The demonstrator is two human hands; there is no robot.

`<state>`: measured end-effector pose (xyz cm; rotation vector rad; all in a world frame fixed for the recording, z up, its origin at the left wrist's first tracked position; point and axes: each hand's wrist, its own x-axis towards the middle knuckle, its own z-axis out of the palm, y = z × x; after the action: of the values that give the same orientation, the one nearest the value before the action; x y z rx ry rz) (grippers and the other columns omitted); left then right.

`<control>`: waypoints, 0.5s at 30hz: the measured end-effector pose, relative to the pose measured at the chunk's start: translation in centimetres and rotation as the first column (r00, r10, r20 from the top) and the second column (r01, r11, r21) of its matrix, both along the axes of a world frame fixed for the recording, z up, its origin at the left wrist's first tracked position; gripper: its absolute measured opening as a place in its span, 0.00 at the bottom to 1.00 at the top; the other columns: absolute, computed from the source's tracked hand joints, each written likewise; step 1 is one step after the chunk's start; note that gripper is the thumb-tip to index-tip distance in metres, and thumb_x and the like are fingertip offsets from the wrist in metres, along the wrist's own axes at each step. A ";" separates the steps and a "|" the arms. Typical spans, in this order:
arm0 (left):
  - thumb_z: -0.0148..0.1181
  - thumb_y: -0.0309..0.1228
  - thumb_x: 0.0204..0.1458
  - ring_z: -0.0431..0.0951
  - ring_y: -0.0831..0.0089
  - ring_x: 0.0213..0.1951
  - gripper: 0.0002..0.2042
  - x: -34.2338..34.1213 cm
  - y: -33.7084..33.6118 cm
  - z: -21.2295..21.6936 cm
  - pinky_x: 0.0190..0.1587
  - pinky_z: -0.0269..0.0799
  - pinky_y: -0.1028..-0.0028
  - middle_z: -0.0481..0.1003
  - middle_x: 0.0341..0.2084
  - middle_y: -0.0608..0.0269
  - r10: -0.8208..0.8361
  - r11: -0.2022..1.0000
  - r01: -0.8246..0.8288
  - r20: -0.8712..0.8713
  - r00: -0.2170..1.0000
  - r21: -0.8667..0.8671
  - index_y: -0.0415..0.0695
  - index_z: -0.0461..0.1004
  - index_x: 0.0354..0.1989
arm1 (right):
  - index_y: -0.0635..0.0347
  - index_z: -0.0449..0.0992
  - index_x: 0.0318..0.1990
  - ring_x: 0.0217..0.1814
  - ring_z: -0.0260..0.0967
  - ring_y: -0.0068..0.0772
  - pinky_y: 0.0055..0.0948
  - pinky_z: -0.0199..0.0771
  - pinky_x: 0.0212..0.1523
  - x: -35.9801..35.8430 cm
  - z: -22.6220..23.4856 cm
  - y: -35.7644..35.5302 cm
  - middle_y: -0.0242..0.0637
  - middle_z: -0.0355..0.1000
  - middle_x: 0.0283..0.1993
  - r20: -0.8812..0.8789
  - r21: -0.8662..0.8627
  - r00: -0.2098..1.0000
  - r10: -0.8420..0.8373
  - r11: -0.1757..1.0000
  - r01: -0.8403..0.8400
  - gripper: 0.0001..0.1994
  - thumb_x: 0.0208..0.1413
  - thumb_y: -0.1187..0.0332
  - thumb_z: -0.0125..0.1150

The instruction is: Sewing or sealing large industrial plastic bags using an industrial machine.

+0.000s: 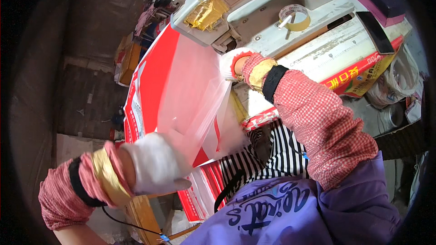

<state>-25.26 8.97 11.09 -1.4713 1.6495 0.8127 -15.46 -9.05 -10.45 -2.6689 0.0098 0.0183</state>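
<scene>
A large red and white woven bag hangs over the near left side of a pale industrial sewing machine. Clear plastic film lies over the bag and gathers toward my right hand. My right hand, in a white glove with a red cuff, is closed on the film right beside the machine's presser foot. Down at the lower left, my left hand in a white glove is against the film's near part. Motion smears it, and its fingers cannot be made out.
A tape roll lies on the machine bed with a small white stick. Yellow tape wraps the machine head. Right of the table hangs a clear plastic bag. Another red and white bag is below. A cardboard box stands at left.
</scene>
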 end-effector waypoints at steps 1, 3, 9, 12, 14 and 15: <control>0.53 0.48 0.44 0.74 0.64 0.26 0.17 0.3 -0.8 0.3 0.32 0.69 0.67 0.73 0.18 0.62 0.327 0.912 -0.347 0.123 0.937 0.220 0.45 0.74 0.28 | 0.61 0.74 0.34 0.34 0.72 0.36 0.38 0.70 0.33 -0.4 0.3 0.1 0.42 0.73 0.35 -0.042 -0.016 0.999 -0.018 1.000 0.018 0.13 0.39 0.67 0.54; 0.53 0.51 0.45 0.73 0.71 0.25 0.20 2.7 -2.4 0.7 0.31 0.69 0.71 0.73 0.19 0.63 0.522 0.722 -0.581 0.255 0.814 0.375 0.44 0.74 0.30 | 0.60 0.75 0.35 0.36 0.72 0.36 0.37 0.70 0.35 0.3 -1.8 -0.6 0.41 0.73 0.36 -0.022 -0.058 0.999 -0.031 0.998 0.030 0.13 0.39 0.66 0.54; 0.54 0.48 0.46 0.75 0.67 0.31 0.21 3.4 -0.4 1.6 0.34 0.71 0.68 0.75 0.28 0.59 0.640 0.651 -0.738 0.395 0.659 0.178 0.43 0.73 0.39 | 0.49 0.77 0.36 0.42 0.70 0.35 0.40 0.68 0.38 -3.8 2.1 2.8 0.34 0.74 0.38 0.114 -0.136 0.983 -0.142 0.978 0.157 0.11 0.45 0.64 0.52; 0.54 0.34 0.42 0.76 0.56 0.31 0.14 0.0 0.9 -2.7 0.33 0.72 0.64 0.75 0.28 0.57 0.040 0.818 -0.276 0.429 0.902 0.504 0.44 0.73 0.39 | 0.53 0.77 0.33 0.47 0.64 0.33 0.38 0.46 0.59 -6.2 2.7 4.3 0.34 0.72 0.36 0.316 -0.558 0.940 0.132 0.826 0.072 0.11 0.43 0.67 0.50; 0.52 0.30 0.41 0.75 0.56 0.30 0.17 -2.5 0.3 -3.2 0.32 0.72 0.63 0.74 0.26 0.54 0.082 0.879 -0.240 0.365 0.927 0.412 0.42 0.70 0.43 | 0.53 0.78 0.32 0.45 0.67 0.32 0.39 0.49 0.58 -7.2 1.0 6.8 0.34 0.73 0.36 0.286 -0.629 0.887 0.362 0.769 -0.111 0.10 0.42 0.69 0.50; 0.51 0.28 0.42 0.75 0.56 0.30 0.18 -3.4 -0.1 -3.9 0.31 0.72 0.63 0.74 0.25 0.53 0.208 0.909 -0.298 0.302 0.930 0.291 0.41 0.68 0.45 | 0.54 0.78 0.30 0.41 0.69 0.35 0.37 0.62 0.49 -9.0 3.1 7.4 0.36 0.74 0.33 -0.050 -0.380 0.953 0.299 0.877 -0.295 0.10 0.40 0.69 0.52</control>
<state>-28.62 8.87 7.15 -1.4937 1.0722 0.9399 -24.44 -1.62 -7.40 -3.0354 -0.4469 0.1128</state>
